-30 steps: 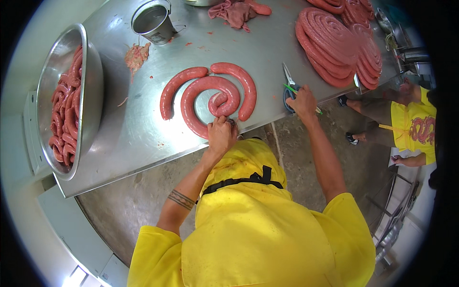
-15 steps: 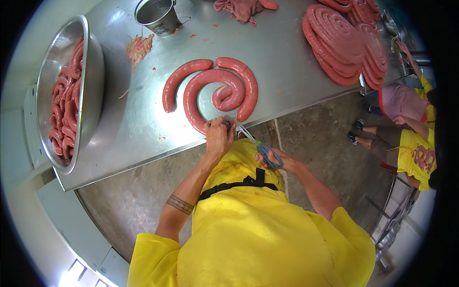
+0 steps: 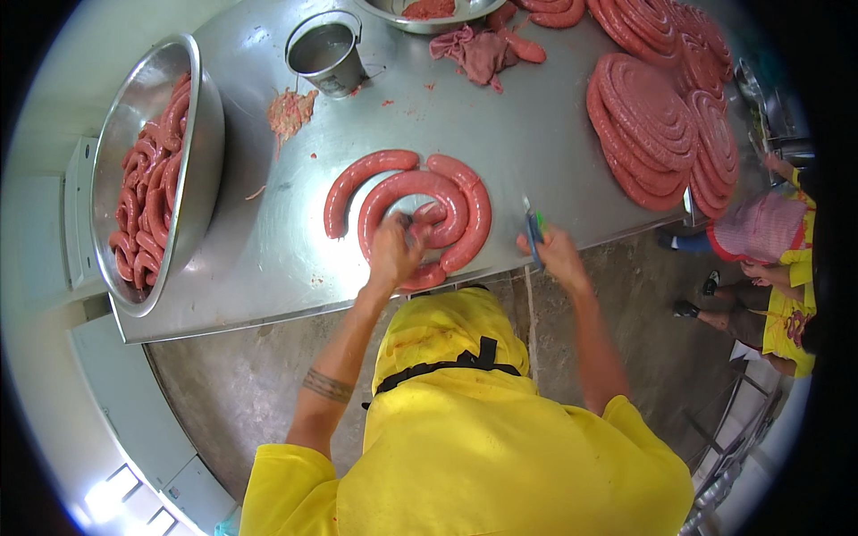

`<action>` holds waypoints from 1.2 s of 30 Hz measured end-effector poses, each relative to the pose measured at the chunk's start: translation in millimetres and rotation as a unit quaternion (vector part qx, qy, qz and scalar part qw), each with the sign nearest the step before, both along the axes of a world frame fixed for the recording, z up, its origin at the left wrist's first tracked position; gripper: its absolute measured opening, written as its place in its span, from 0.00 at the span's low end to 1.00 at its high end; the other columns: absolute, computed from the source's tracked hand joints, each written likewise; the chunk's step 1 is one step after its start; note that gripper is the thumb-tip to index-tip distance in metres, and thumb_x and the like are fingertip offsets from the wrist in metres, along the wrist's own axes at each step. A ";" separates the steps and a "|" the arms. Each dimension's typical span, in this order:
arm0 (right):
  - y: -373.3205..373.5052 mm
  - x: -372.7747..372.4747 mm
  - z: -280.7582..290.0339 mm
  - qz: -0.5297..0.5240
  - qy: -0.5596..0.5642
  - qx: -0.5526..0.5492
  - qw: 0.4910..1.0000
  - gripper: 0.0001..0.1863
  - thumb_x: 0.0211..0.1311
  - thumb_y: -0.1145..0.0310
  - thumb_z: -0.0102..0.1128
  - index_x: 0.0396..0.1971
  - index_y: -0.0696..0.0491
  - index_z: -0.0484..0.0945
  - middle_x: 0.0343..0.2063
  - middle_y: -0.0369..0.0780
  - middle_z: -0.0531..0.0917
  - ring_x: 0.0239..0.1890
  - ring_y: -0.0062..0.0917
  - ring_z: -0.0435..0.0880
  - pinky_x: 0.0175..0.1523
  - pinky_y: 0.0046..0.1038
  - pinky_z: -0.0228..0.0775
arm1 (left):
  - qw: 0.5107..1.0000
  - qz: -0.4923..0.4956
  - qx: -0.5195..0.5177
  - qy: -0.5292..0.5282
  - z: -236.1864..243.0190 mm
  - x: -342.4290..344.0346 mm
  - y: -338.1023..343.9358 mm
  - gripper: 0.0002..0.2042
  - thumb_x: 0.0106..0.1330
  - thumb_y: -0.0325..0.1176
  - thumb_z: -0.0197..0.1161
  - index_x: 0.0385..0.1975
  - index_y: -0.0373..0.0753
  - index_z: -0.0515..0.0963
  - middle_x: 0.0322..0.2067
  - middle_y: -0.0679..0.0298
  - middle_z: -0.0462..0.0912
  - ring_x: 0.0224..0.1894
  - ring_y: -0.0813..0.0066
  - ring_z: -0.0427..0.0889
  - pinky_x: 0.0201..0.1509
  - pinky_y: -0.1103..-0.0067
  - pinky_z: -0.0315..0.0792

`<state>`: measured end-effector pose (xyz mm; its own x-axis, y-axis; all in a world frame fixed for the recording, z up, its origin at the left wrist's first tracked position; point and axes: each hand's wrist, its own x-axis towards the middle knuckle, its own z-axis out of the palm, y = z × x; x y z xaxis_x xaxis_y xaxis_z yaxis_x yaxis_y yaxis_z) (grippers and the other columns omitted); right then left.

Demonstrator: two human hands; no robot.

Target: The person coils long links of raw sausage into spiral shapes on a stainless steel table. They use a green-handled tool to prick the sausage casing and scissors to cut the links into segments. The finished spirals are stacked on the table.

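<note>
A red sausage coil [image 3: 374, 202] lies on the steel table, with a cut end length [image 3: 336, 196] curving along its left and another section [image 3: 481, 214] along its right. My left hand [image 3: 395, 254] reaches over the coil's near-left part, fingers bent together by its inner turn. Something small and dark shows at those fingertips, too small to name. To the right of the coil, my right hand [image 3: 561, 257] is closed round blue-handled scissors [image 3: 534, 234], their blades pointing away from me and apart from the sausage.
A big steel bowl [image 3: 207, 170] of sausage links stands at left. Farther back are a metal bucket [image 3: 329, 64], meat scraps [image 3: 290, 113], a reddish cloth [image 3: 474, 55] and another bowl [image 3: 384, 12]. Stacked sausage coils [image 3: 643, 125] lie at right; people in yellow [image 3: 788, 313] stand beyond.
My left hand has moved from the sausage at the table's edge up over the coil. My right hand has drawn the scissors away from the sausage, rightward and farther out. The view has shifted.
</note>
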<state>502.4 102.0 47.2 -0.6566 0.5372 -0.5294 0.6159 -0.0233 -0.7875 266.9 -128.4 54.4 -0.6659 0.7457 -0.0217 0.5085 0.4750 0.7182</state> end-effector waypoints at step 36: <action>178.5 -87.9 -30.5 0.034 -0.034 0.407 0.912 0.26 0.49 0.52 0.75 0.38 0.57 0.78 0.39 0.46 0.79 0.42 0.45 0.82 0.45 0.45 0.73 | 0.975 -0.050 -0.184 0.117 146.4 -249.6 327.4 0.15 0.72 0.36 0.60 0.50 0.32 0.76 0.42 0.53 0.86 0.45 0.56 0.85 0.55 0.69 0.77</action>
